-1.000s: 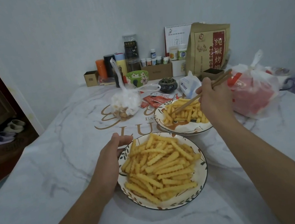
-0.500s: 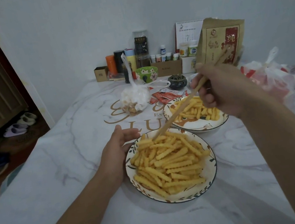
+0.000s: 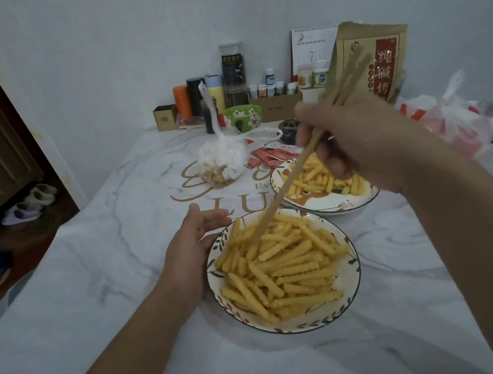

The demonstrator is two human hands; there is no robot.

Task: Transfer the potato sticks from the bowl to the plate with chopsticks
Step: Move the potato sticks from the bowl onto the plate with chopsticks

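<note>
The bowl (image 3: pixel 350 270), heaped with crinkle-cut potato sticks (image 3: pixel 288 265), is taken as the landmark. Its left rim is steadied by the left hand (image 3: pixel 190 259), whose fingers (image 3: pixel 211 217) lie nearly straight against the outside, curled round nothing. The chopsticks (image 3: pixel 288 187) are gripped in the right hand (image 3: pixel 360 147), above and beyond the bowl, their long axis slanting down and leftward, so that the tips rest among the sticks at the bowl's far edge (whether a stick is already pinched cannot be told). Most sticks lie crosswise to that axis, just nearer than the tips; the right hand is judged the working one. Just beyond the bowl and to its right sits the plate (image 3: pixel 324 204), already carrying a smaller share of sticks. Both stand on a marble-patterned counter (image 3: pixel 112 309). Farther beyond the bowl lie a knotted plastic bag (image 3: pixel 224 164), a green cup (image 3: pixel 242 116), jars and a brown paper package (image 3: pixel 380 57) against the pale wall; a doorway with slippers (image 3: pixel 31 205) opens far left.
</note>
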